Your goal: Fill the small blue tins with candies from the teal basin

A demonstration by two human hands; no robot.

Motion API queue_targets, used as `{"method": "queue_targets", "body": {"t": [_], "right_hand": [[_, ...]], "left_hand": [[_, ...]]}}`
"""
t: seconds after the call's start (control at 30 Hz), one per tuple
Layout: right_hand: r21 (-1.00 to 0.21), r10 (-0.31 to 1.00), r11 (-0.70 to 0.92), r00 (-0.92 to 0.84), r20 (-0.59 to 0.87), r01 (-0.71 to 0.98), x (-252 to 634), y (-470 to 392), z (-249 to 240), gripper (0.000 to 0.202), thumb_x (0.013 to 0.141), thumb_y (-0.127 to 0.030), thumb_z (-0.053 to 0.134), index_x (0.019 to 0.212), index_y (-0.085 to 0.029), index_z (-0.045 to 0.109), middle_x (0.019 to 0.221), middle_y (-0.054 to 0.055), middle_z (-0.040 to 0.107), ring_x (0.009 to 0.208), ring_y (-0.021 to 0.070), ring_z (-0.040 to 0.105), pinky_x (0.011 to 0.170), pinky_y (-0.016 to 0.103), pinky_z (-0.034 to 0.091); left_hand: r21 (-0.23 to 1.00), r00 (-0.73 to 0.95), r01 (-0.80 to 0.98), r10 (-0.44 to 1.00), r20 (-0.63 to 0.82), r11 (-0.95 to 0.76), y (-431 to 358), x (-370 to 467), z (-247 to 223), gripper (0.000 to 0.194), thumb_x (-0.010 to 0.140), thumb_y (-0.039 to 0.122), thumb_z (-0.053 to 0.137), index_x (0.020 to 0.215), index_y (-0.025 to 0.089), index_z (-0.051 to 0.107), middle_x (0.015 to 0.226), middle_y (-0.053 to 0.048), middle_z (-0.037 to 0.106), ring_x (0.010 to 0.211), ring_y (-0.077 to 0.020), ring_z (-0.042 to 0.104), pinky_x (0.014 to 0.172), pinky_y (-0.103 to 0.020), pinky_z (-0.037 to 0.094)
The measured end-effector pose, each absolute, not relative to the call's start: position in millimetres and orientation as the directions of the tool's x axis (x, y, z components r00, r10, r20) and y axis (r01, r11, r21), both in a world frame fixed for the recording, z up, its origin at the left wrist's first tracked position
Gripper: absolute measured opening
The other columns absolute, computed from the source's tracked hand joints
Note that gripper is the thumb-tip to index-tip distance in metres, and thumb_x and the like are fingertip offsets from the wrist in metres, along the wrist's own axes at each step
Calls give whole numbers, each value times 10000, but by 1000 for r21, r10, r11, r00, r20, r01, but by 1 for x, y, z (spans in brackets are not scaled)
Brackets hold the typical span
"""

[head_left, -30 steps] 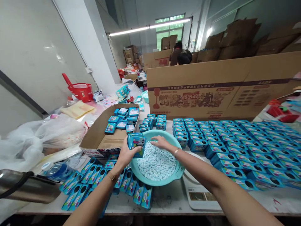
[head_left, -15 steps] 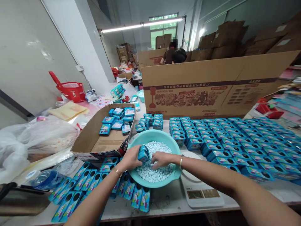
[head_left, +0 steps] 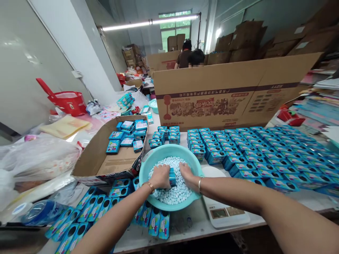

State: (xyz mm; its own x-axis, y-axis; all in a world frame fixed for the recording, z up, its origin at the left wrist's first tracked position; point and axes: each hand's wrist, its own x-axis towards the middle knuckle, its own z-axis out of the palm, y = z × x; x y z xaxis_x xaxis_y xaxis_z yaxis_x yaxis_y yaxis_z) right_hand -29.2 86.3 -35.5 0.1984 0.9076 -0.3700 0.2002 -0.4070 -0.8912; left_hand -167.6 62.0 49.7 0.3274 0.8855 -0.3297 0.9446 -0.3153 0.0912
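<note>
A light-blue plastic basin (head_left: 194, 158) stands in front of me, filled with small pale-blue pellets (head_left: 172, 199) that look like candies. Inside it, my left hand (head_left: 160, 176) is wrapped round a small blue printed box (head_left: 172, 177), which is held low against the pellets and partly covered by the fingers. My right hand (head_left: 186, 174) reaches down into the pellets just right of that box, its fingers mostly buried, so what it grasps is hidden. A white digital scale (head_left: 227, 215) sits on the table beside my right forearm.
Rows of blue boxes (head_left: 246, 155) with dark round holes fill the right side. More boxes (head_left: 92, 208) lie front left. A cut-down carton (head_left: 116, 164) holds several boxes. Behind stands a tall cardboard sheet (head_left: 206, 81), with two people beyond. A red basket (head_left: 71, 104) is far left.
My left hand has moved the box right and lowered it against the pellets. My right hand has shifted slightly right and its fingers have sunk into the pellets. The view has shifted a little.
</note>
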Motion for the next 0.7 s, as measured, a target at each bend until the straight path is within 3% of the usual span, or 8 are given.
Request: {"method": "queue_targets", "body": {"t": [0.1,0.23,0.37,0.43,0.6,0.7], "right_hand": [[-908,887,-415,248,-389,63,-40,87,-36,398,887,-447,405,987,-182,684,1087,136,726,1059,291,651,877,400,519],[-956,919,-265,269,-289,-123,-45,96,-18,297,756,-499,574,761,-214,659,855,75,733,895,259,666,785,352,530],[-944,968,-13,233,-95,-330,-49,107,16,302,643,-497,688,687,-200,656,723,40,704,751,224,636,725,331,513],[-918,978,11,194,-72,-396,-52,112,31,290,617,-473,710,674,-194,655,695,34,699,707,212,626,692,321,508],[-916,986,-81,103,-131,-393,-58,117,47,252,588,-441,697,646,-210,616,669,40,691,707,227,637,671,331,516],[-928,989,-83,87,-123,-364,-57,117,45,247,600,-451,681,621,-219,598,677,52,696,719,239,642,684,343,525]], "left_hand": [[134,267,962,920,-288,-237,62,-163,46,633,530,235,795,1115,143,572,1199,-184,641,1156,-407,585,961,-493,466],[240,155,965,964,-214,-102,60,-165,40,691,610,304,770,1226,130,508,1266,-185,618,1199,-358,591,966,-418,476],[637,-58,770,998,-1,46,54,-169,37,795,563,244,779,1277,129,448,1273,-167,611,1215,-336,581,1013,-419,446],[747,-144,663,987,70,43,50,-169,37,788,561,240,780,1267,131,447,1234,-150,625,1175,-328,600,995,-428,455],[823,-228,568,965,131,23,42,-166,40,723,587,252,767,1234,126,470,1118,-119,657,1046,-301,648,906,-413,499],[808,-238,589,954,182,-7,40,-166,39,675,570,214,756,1189,134,500,1135,-124,652,1082,-318,636,930,-427,490]]}}
